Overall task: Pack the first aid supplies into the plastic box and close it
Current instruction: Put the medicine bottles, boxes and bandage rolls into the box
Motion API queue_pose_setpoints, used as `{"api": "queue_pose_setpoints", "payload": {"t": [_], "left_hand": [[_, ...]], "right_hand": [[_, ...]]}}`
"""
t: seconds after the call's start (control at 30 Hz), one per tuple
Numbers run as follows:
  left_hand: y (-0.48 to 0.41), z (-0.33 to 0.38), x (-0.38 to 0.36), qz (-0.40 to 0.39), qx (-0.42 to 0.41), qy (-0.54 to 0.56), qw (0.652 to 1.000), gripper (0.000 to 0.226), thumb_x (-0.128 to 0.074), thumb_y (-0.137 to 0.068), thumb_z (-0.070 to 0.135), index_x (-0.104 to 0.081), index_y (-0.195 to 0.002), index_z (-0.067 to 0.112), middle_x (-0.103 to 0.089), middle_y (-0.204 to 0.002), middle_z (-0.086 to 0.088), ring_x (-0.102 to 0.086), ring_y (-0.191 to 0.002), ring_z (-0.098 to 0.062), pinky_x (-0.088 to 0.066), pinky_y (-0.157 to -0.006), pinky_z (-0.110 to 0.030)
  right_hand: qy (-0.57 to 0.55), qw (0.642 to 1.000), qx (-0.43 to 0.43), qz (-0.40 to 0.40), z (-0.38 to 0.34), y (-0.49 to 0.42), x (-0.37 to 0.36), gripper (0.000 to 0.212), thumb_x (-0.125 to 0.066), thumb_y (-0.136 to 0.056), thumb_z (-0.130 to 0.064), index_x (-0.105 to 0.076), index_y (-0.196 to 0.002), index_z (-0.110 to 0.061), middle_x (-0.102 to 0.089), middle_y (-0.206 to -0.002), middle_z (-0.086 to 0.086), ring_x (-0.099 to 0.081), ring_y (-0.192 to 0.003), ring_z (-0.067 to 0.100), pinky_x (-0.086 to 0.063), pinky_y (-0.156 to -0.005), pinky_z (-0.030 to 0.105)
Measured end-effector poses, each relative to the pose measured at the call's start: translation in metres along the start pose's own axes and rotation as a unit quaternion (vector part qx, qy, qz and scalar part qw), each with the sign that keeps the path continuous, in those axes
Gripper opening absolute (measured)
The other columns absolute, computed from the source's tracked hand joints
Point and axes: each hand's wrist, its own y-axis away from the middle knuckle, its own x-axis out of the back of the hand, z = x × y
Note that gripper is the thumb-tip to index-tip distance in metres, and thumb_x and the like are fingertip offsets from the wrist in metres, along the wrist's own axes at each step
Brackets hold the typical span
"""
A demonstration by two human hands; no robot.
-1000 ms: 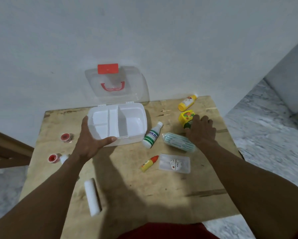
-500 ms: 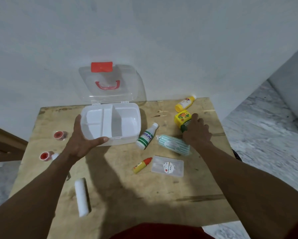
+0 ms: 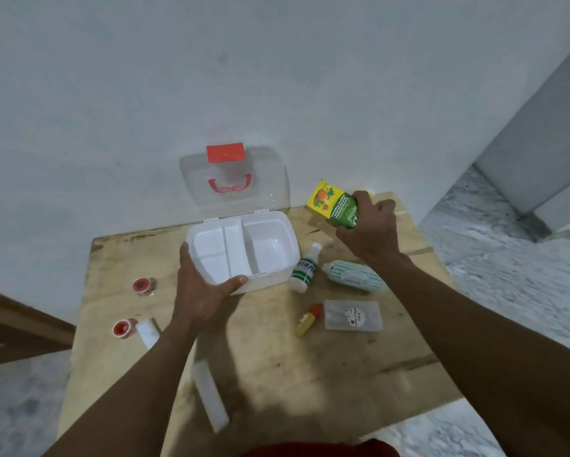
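Since a second ago your right hand (image 3: 369, 230) lifted the green-yellow carton (image 3: 334, 207), clamped; left hand (image 3: 204, 288) grips the plastic box (image 3: 244, 249): swing to 9 o'clock, drop flat in the large empty compartment.

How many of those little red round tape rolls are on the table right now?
2, both on the table's left side. One red roll lies left of the plastic box; the other red roll sits nearer the person, against a white tube. The arms might hide more.
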Motion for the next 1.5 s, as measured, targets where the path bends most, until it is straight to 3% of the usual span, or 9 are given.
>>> {"api": "queue_pose_setpoints", "payload": {"t": [0.1, 0.2, 0.43, 0.73, 0.83, 0.97, 1.1, 1.3, 1.5], "left_hand": [[0.0, -0.001, 0.002, 0.005, -0.015, 0.005, 1.0, 0.108, -0.095, -0.057, 0.026, -0.028, -0.142, 0.019, -0.044, -0.126, 0.012, -0.044, -0.115, -0.007, -0.039, -0.094, -0.028], [0.001, -0.003, 0.003, 0.012, -0.018, 0.016, 1.0, 0.109, -0.095, -0.054, 0.028, -0.03, -0.141, 0.019, -0.049, -0.125, 0.01, -0.048, -0.114, -0.008, -0.044, -0.094, -0.031], [-0.001, -0.004, 0.007, -0.002, -0.013, -0.001, 1.0, 0.108, -0.093, -0.049, 0.04, -0.03, -0.136, 0.027, -0.05, -0.122, 0.011, -0.051, -0.113, -0.01, -0.053, -0.092, -0.041], [-0.002, -0.008, 0.007, -0.019, 0.045, -0.023, 0.999, 0.124, -0.089, -0.052, 0.054, -0.015, -0.146, 0.024, -0.047, -0.136, 0.0, -0.048, -0.125, -0.022, -0.048, -0.099, -0.05], [0.001, -0.007, 0.005, -0.021, 0.056, -0.027, 0.998, 0.125, -0.088, -0.054, 0.053, -0.012, -0.148, 0.024, -0.043, -0.14, 0.0, -0.044, -0.128, -0.022, -0.044, -0.104, -0.049], [0.0, -0.005, 0.003, -0.025, 0.039, -0.011, 0.999, 0.111, -0.088, -0.058, 0.047, -0.021, -0.144, 0.026, -0.044, -0.134, 0.005, -0.045, -0.123, -0.016, -0.046, -0.102, -0.041], [0.0, -0.003, 0.003, -0.024, 0.022, -0.019, 0.999, 0.103, -0.085, -0.06, 0.052, -0.024, -0.141, 0.028, -0.044, -0.131, 0.011, -0.047, -0.12, -0.007, -0.05, -0.098, -0.036], [0.0, -0.003, 0.003, -0.021, -0.001, -0.014, 1.0, 0.097, -0.084, -0.064, 0.046, -0.026, -0.14, 0.027, -0.046, -0.129, 0.013, -0.048, -0.118, 0.0, -0.046, -0.09, -0.013], [-0.001, 0.001, 0.004, -0.016, -0.015, 0.011, 1.0, 0.093, -0.084, -0.067, 0.036, -0.028, -0.14, 0.023, -0.047, -0.128, 0.012, -0.049, -0.118, -0.001, -0.046, -0.087, -0.009]], "right_hand": [[-0.036, 0.999, -0.005, -0.028, -0.033, 0.016, 0.005, 0.068, -0.075, -0.073, -0.019, -0.052, -0.137, -0.02, -0.044, -0.123, 0.023, -0.054, -0.108, 0.039, -0.051, -0.087, 0.039], [-0.036, 0.997, 0.039, -0.049, -0.058, 0.029, 0.007, 0.067, -0.073, -0.076, -0.015, -0.05, -0.139, -0.018, -0.043, -0.123, 0.022, -0.052, -0.113, 0.038, -0.052, -0.088, 0.041], [0.08, 0.986, 0.108, -0.102, -0.085, 0.022, -0.005, 0.064, -0.069, -0.074, -0.006, -0.051, -0.134, -0.018, -0.044, -0.118, 0.018, -0.059, -0.082, 0.04, -0.055, -0.077, 0.043], [0.206, 0.943, 0.21, -0.157, -0.086, -0.002, -0.033, 0.059, -0.068, -0.081, -0.008, -0.045, -0.136, -0.008, -0.047, -0.126, 0.016, -0.053, -0.104, 0.038, -0.046, -0.084, 0.04], [0.213, 0.933, 0.242, -0.161, -0.084, -0.007, -0.044, 0.052, -0.07, -0.078, -0.005, -0.049, -0.125, -0.001, -0.051, -0.117, 0.017, -0.054, -0.101, 0.038, -0.042, -0.074, 0.039], [0.189, 0.934, 0.248, -0.174, -0.084, -0.013, -0.062, 0.046, -0.068, -0.074, -0.002, -0.051, -0.117, 0.001, -0.055, -0.111, 0.019, -0.054, -0.098, 0.036, -0.034, -0.067, 0.036], [0.165, 0.941, 0.235, -0.181, -0.092, -0.004, -0.066, 0.047, -0.067, -0.079, 0.0, -0.05, -0.123, 0.003, -0.047, -0.123, 0.025, -0.056, -0.099, 0.037, -0.05, -0.077, 0.04], [0.121, 0.94, 0.185, -0.259, -0.103, -0.001, -0.086, 0.038, -0.056, -0.092, -0.001, -0.046, -0.128, 0.002, -0.048, -0.129, 0.021, -0.055, -0.113, 0.034, -0.047, -0.086, 0.035], [0.063, 0.943, 0.119, -0.305, -0.108, -0.005, -0.108, 0.045, -0.073, -0.085, -0.009, -0.052, -0.124, -0.002, -0.063, -0.12, 0.015, -0.062, -0.111, 0.03, -0.046, -0.08, 0.03]]}}
